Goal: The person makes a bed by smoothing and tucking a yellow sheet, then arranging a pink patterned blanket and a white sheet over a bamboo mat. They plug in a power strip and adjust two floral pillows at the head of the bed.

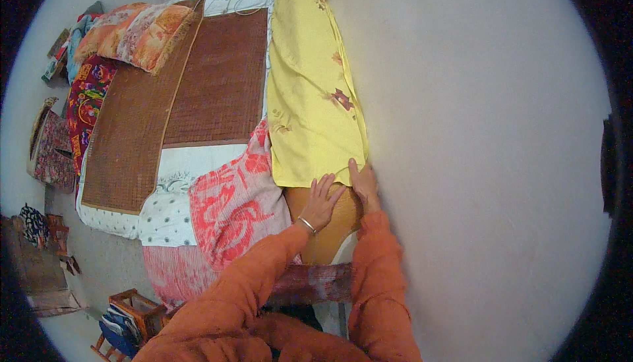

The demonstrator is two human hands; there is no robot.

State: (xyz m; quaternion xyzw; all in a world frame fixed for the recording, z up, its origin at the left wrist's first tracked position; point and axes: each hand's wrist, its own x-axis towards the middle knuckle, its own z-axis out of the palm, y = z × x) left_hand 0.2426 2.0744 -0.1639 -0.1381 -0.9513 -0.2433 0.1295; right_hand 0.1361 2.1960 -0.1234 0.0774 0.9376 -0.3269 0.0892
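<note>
At the near end, the left hand (320,207) lies flat, fingers spread, across the hem of the yellow cloth (308,98), overlapping a tan surface (325,242). The right hand (366,187) curls round the right corner — whether that grip pinches fabric, I can't quite tell. I'd call this squaring up the hem; the next move calls for a light, even pull. Beyond, the cloth stretches away beside the brown mat (214,75) — smooth mostly, lightly creased, scattered with reddish flowers.

No legible text, labels, numbers or signs anywhere.
</note>
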